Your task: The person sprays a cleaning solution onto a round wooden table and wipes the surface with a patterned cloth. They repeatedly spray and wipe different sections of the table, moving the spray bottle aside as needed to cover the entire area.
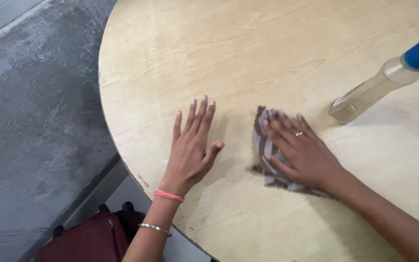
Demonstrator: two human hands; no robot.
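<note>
- Right hand point(302, 154) lies flat, fingers spread, palm pressing a cloth point(266, 151) down onto the round table point(277, 53). Nothing is gripped; the cloth is pinned under the palm, not pinched.
- Left hand point(191, 148) rests open and flat on bare wood just beside the cloth, fingers together and pointing away, thumb out. It holds nothing.
- The cloth sits near the middle of the visible tabletop, between the left hand and a spray bottle point(370, 90). It is brown with pale stripes, crumpled, and partly hidden by the right hand.
- Handling, as a judgement: the cloth looks soft, limp and light; it should bunch and fold with no resistance, and slide easily over the smooth wood. Best hold is flat under the palm, or gathered at the bunched edge that shows beyond the fingertips.
- The bottle looks like clear plastic with a blue top; it appears to lean in the picture, with its base on the table, near the right hand but apart from it.
- Count: one cloth, one bottle, one table, two hands.
- Left wrist carries one pink band point(169, 195) and one thin silver bangle point(154, 227); the right hand has one ring point(299, 133).
- Below the table edge: one dark red bag point(89, 241) on the grey floor point(30, 111).
</note>
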